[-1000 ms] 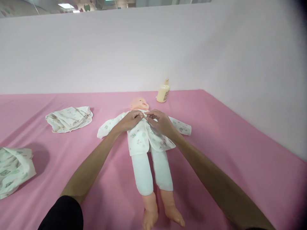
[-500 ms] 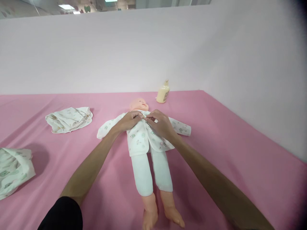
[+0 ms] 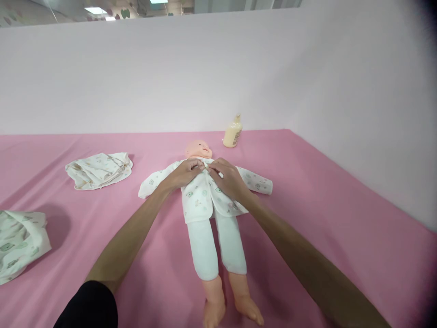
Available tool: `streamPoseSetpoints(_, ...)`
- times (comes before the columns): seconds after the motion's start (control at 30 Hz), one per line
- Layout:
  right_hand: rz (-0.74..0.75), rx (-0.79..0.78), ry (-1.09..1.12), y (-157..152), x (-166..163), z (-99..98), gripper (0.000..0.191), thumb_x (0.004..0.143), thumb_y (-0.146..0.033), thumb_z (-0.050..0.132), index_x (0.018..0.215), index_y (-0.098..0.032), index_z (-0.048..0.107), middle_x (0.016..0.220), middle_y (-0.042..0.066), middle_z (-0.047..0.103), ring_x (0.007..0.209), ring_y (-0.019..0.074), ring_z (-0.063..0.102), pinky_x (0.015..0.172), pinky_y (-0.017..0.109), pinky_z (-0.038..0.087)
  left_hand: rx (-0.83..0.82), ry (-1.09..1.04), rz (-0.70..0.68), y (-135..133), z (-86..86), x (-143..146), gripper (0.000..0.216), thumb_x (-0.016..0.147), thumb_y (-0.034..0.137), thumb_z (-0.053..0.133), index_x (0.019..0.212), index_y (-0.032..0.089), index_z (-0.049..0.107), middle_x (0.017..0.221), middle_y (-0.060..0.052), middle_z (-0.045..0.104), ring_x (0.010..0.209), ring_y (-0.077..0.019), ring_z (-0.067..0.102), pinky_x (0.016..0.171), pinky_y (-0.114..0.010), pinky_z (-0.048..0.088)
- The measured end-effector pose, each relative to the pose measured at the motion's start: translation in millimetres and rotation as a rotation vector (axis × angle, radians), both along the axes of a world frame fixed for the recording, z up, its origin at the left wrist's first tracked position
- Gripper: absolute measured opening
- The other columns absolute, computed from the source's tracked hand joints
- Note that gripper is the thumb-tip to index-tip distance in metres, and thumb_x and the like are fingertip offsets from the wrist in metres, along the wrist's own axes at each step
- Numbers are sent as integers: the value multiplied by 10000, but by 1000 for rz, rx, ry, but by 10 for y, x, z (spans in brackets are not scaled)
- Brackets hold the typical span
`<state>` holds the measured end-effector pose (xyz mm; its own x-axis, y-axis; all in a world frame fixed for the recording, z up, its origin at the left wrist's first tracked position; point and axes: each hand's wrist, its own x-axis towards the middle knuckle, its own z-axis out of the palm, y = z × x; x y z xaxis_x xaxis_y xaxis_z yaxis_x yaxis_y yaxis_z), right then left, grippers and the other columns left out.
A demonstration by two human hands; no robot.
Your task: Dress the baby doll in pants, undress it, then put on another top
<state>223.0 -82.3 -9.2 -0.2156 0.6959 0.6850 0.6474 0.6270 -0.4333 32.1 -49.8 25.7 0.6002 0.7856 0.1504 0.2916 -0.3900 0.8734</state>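
Item 1, my left hand (image 3: 184, 173): fingers bunched, pinching the front edge of the doll's printed top (image 3: 201, 196) at the upper chest, just under the chin.

Item 2, my right hand (image 3: 228, 178): fingers drawn together, pinching the opposite front edge of the same top. The two hands meet fingertip to fingertip at the neckline; whether a snap or a tie sits between them I cannot tell, as the fingers cover it.

Item 3, baby doll (image 3: 198, 149): on its back near the middle of the pink tabletop (image 3: 327, 200), head toward the far edge, bare feet toward the near edge, arms spread in the sleeves. Plain white trousers (image 3: 215, 246) on the legs.

Item 4, cream bottle (image 3: 232, 132): upright by the far edge, just beyond the doll's head, well apart from my hands.

Item 5, folded printed cloth (image 3: 99, 169): toward the left, apart from the doll.

Item 6, second printed cloth (image 3: 20, 241): at the left edge, partly out of view.

Risks, as I judge them: the two front edges could slip from so small a pinch and fall open, since the fabric is thin and loose. Pulling unevenly could drag the top askew across the chest or shift the doll sideways. A fastening closed crooked would leave the neckline gaping.
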Motion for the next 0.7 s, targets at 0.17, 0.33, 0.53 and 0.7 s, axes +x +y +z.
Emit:
streamPoseSetpoints(0.17,10,23,-39,7,10,-22,171,971,-248,459,970,-198,622,876,67,585,854,200,560,778,352,460,9,-23,20,20,-53,32,281,912,405,496,776,169,569,840,-6,522,639,-88,405,568,-228,324)
streamPoseSetpoints(0.33,35,67,-163,-53,21,27,213,989,-208,394,997,-182,605,898,82,565,861,200,536,799,354,452,26,-56,54,-7,-55,53,265,908,370,501,749,163,546,835,-6,508,646,-85,398,568,-220,322)
streamPoseSetpoints(0.53,-62,81,-327,-126,24,126,244,987,-180,376,906,-168,607,872,91,568,815,198,502,705,334,415,29,-77,51,-21,-60,60,267,910,375,504,746,166,527,812,-2,500,650,-87,391,579,-218,327)
streamPoseSetpoints(0.7,-81,94,-403,-123,50,168,265,975,-160,404,802,-165,605,808,77,585,768,189,495,671,326,395,36,-59,49,-7,-57,58,266,911,378,506,770,162,566,869,-17,535,690,-95,432,602,-219,352)
